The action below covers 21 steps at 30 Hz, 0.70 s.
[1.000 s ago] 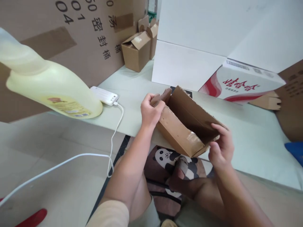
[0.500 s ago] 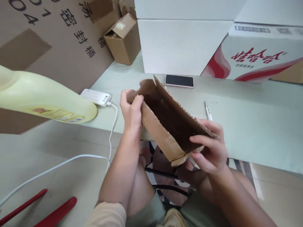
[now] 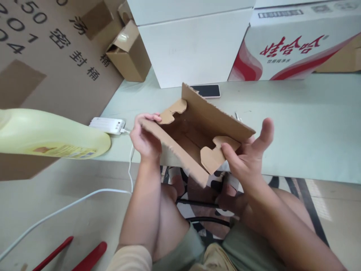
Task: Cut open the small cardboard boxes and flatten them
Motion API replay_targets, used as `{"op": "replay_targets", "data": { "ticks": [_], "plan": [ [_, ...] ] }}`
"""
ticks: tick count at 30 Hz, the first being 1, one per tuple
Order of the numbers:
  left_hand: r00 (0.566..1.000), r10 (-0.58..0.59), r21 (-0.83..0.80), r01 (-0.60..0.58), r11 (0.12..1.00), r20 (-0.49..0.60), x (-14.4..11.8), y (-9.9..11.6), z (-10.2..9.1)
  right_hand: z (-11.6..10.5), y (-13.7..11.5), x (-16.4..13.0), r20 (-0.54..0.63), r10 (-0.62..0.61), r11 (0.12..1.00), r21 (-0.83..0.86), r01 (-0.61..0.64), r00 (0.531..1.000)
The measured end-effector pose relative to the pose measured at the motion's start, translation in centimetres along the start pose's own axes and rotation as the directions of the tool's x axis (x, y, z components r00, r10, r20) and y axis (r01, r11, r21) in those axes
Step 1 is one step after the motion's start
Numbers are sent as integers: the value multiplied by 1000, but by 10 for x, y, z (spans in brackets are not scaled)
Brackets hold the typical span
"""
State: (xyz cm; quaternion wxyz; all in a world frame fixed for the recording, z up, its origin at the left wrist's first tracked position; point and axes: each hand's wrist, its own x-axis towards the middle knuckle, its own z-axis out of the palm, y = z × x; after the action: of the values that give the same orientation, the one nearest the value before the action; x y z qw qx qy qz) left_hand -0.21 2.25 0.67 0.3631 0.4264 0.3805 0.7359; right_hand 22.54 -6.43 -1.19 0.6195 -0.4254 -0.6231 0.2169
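Observation:
A brown cardboard box [image 3: 222, 120] with its top open is held tilted over the table's front edge, between both hands. My left hand [image 3: 148, 135] grips its left end, fingertips at the notched left flap. At the right end, my right hand [image 3: 248, 154] has its thumb on the notched right flap and one finger sticking up; its other fingers are partly hidden behind the box. Both small notched flaps are folded over the opening, and the long side panels stand up with rough edges. The box's inside is shadowed, and I see nothing in it.
A black-screened phone [image 3: 210, 91] lies behind the box, with a pen [image 3: 238, 116] partly hidden. To the left are a white power bank [image 3: 107, 125] with a cable and a yellow bottle [image 3: 56, 133]. White cartons [image 3: 191, 49] and a small brown box [image 3: 131, 56] stand at the back.
The box has turned so its opening faces up more, and the notched end flaps now show folded inward. My right hand has shifted its grip, one finger now raised. The camera view has shifted.

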Motion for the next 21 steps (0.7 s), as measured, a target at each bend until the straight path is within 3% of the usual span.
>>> {"op": "replay_targets", "data": {
  "ticks": [4, 7, 12, 17, 21],
  "plan": [
    [998, 28, 72, -32, 997, 52, 2, -18, -6, -3, -3, 2, 125, -82, 996, 41, 78, 989],
    [978, 100, 227, -141, 964, 184, 7, -27, -14, -4, -5, 2, 214, -129, 990, 91, 112, 968],
    [919, 129, 399, -284, 872, 373, 6, -22, -18, 4, -7, 2, 206, -167, 983, 106, 148, 964],
    [961, 26, 472, -159, 867, 276, 4, -9, -10, 2, -4, -4, 224, -105, 993, 83, 89, 969],
    [987, -7, 503, -76, 861, 161, 8, -6, -13, -6, 7, -9, 148, 129, 989, 60, -139, 981]
  ]
}}
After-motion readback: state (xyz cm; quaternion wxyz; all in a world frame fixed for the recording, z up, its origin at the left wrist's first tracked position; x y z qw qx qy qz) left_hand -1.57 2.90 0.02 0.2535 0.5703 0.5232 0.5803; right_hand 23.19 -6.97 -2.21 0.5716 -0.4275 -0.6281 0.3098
